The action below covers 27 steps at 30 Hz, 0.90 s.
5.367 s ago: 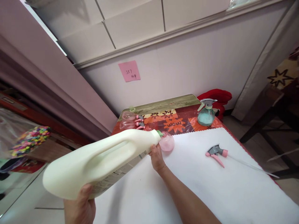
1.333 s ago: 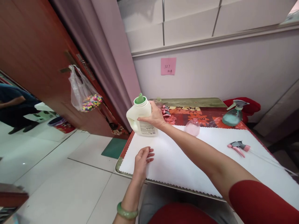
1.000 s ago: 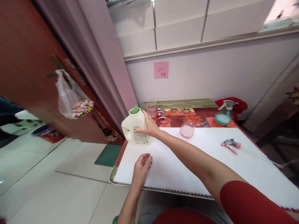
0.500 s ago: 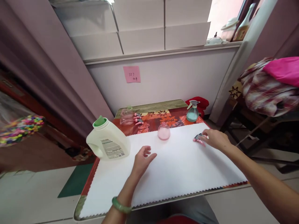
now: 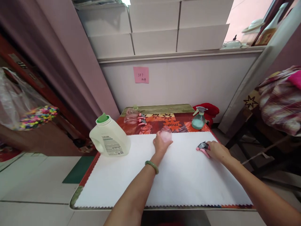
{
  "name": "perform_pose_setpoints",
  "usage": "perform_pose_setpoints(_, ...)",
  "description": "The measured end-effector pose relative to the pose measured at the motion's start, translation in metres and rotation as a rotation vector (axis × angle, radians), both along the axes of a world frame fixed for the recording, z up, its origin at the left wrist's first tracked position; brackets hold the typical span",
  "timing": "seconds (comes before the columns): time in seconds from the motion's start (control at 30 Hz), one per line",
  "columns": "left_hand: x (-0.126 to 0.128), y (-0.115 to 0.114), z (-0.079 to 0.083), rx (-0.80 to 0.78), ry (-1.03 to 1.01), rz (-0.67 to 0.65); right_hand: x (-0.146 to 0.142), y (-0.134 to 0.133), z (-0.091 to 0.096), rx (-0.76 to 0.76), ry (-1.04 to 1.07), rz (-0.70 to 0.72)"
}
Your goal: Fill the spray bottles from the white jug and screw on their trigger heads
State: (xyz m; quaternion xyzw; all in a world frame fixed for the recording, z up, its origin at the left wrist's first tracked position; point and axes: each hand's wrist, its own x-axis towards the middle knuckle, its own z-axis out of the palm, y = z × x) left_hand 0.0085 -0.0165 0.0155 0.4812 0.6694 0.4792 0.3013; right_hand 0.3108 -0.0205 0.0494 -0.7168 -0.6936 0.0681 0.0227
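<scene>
My left hand [image 5: 161, 143], with a green bangle on its wrist, is wrapped round the lower left side of a small pink see-through bottle [image 5: 166, 134] with no spray head on it. The bottle stands upright on the white cloth [image 5: 178, 175]. Farther right, my right hand [image 5: 215, 150] grips a pink and grey spray head [image 5: 203, 148] by its dark end, low over the cloth. A large cream jug [image 5: 110, 138] with a green spout stands on the left. At the back right is a green spray bottle [image 5: 198, 119] with its sprayer fitted.
Pink bottles [image 5: 131, 116] with pink and grey spray heads [image 5: 142, 119] lie at the table's back left. A pink note [image 5: 141, 75] is on the wall. Beside the table's right side are a red cloth item [image 5: 210, 110] and piled clothes [image 5: 279, 97].
My left hand has moved forward and right and closed round the pink bottle. My right hand has taken a firmer hold of the spray head. The view has shifted somewhat.
</scene>
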Motion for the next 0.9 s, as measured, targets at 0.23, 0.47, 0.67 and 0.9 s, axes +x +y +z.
perform_pose_setpoints(0.23,-0.007,-0.030,0.029,0.110,-0.090,-0.064,-0.009,-0.001,0.067,0.078,0.626,0.098)
perform_pose_setpoints(0.47,-0.009,-0.109,0.062,0.203,-0.257,-0.196,-0.079,-0.014,0.199,0.435,1.712,0.374)
perform_pose_setpoints(0.67,-0.027,-0.145,0.073,0.185,-0.226,-0.089,-0.140,-0.035,0.222,0.350,1.791,0.415)
perform_pose_setpoints(0.9,-0.048,-0.168,0.095,0.231,-0.159,0.013,-0.168,-0.051,0.237,0.302,1.700,0.499)
